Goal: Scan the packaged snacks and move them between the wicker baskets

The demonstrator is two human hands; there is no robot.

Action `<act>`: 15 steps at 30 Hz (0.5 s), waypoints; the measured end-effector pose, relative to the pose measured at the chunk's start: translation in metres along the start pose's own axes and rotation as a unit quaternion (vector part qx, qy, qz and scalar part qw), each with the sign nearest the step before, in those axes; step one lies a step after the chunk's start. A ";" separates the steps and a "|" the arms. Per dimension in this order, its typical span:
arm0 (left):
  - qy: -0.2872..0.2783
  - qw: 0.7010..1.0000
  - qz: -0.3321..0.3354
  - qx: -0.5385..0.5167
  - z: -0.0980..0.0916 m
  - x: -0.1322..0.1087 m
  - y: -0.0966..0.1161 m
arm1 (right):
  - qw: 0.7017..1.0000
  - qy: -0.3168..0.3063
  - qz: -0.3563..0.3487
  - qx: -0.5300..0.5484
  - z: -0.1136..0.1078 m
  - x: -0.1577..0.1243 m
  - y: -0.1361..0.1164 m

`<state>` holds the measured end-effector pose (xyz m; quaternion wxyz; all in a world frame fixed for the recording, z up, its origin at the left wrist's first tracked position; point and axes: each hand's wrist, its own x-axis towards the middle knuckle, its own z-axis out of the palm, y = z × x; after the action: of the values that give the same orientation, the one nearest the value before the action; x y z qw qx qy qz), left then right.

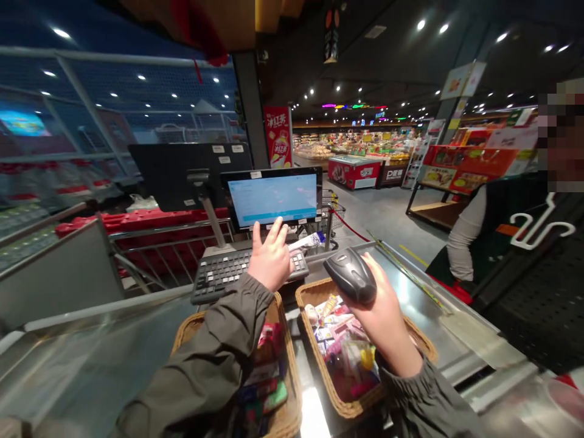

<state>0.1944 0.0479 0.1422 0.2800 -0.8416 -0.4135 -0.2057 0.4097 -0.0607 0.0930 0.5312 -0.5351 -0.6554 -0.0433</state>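
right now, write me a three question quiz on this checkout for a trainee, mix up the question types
1. What does the right hand hold?
2. True or false: the left hand is down inside a wicker basket.
3. Where is the lit screen? a) in the right hand b) beyond the keyboard c) on the floor

Key
1. A black scanner.
2. False; it is raised, fingers spread.
3. b
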 end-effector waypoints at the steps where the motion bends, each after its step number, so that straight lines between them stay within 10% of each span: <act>1: 0.000 1.000 -0.009 0.013 -0.008 0.001 -0.009 | 1.000 -0.013 -0.013 0.008 0.005 0.003 -0.009; 15: -0.077 0.993 -0.011 0.087 -0.055 -0.007 -0.064 | 0.995 -0.052 -0.083 0.025 0.040 0.008 -0.056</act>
<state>0.1320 0.0412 0.1992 0.3172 -0.8229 -0.4591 -0.1067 0.3429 -0.0536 0.1100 0.5040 -0.4674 -0.7250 -0.0428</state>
